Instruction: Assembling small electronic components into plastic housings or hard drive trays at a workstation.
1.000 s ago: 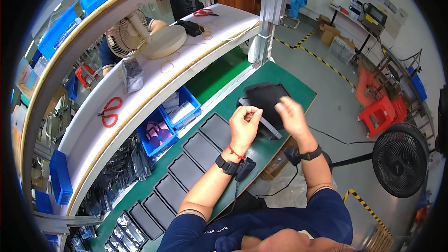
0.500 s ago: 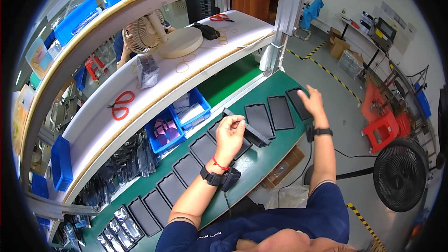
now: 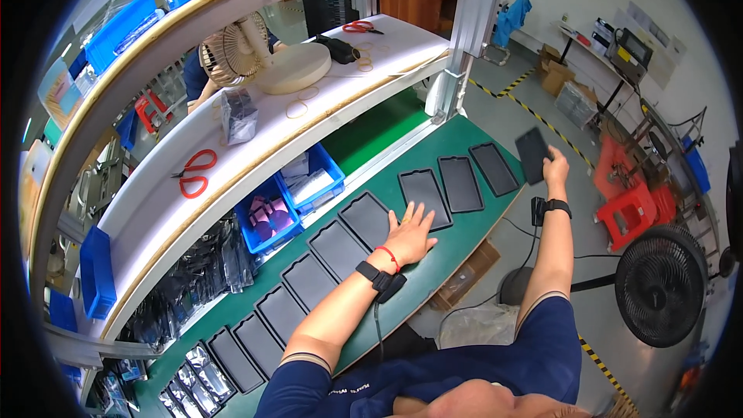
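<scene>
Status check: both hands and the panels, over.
Left hand flat on bench, fingers on a dark panel. Right hand holds another panel past the row's end. Nothing in the way.

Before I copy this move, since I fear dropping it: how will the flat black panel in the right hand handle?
The black panel looks thin and rigid: the right hand grips only its lower edge, yet it shows no sag. It seems light for its size. Its smooth face may be slippery, so an edge grip looks precarious.

My left hand (image 3: 410, 234) covers part of the green mat (image 3: 433, 263) and a tray's (image 3: 424, 195) near edge. My right hand (image 3: 554, 171) hides the lower corner of the dark panel (image 3: 532, 152). The tray row runs out of sight at the lower left rim.
</scene>
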{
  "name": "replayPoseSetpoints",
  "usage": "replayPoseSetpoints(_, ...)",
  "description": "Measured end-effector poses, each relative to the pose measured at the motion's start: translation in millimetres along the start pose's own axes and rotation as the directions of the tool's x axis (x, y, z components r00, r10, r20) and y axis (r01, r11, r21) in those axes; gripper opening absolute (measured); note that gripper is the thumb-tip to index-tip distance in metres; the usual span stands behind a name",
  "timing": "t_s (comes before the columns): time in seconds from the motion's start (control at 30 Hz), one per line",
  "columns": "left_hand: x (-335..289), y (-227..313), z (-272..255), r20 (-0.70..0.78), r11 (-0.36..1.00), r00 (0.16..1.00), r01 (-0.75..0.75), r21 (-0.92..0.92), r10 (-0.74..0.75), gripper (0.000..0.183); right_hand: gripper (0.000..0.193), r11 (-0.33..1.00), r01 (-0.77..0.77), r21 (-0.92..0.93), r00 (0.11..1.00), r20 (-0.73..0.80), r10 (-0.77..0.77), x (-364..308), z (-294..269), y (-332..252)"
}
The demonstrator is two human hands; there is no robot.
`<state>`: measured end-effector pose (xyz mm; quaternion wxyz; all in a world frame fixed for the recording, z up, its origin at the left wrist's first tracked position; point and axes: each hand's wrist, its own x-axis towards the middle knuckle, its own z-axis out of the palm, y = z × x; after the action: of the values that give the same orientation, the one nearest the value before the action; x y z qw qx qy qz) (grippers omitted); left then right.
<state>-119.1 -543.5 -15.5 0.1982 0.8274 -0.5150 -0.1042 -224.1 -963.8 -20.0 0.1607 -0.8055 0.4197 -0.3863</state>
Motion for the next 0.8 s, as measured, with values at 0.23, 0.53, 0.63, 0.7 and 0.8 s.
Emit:
replayPoseSetpoints(0.23,-20,2,21,0.219,0.992,0.969,0.105,0.063,-0.117,0.060,0.042,0.993,-0.087,0.077,0.948,0.311,0.059,-21,46,4)
replayPoseSetpoints(0.53,-30,-14,-8,0.308,0.990,0.941,0.119,0.081,-0.138,0.069,0.043,0.979,0.204,-0.014,0.916,0.355,-0.186,-21,99,-31)
replayPoseSetpoints(0.63,-38,-15,-27,0.434,0.993,0.894,0.090,0.076,-0.115,0.069,0.045,0.949,0.313,-0.047,0.860,0.437,-0.262,-34,100,-65)
replayPoseSetpoints(0.7,-38,-27,-6,0.409,0.992,0.912,-0.018,0.124,-0.035,0.070,0.046,0.933,0.358,-0.042,0.833,0.467,-0.298,-41,87,-78)
replayPoseSetpoints(0.8,-48,-25,-8,0.345,0.996,0.934,-0.084,-0.037,0.092,0.072,0.042,0.916,0.392,0.083,0.792,0.476,-0.383,-32,84,-51)
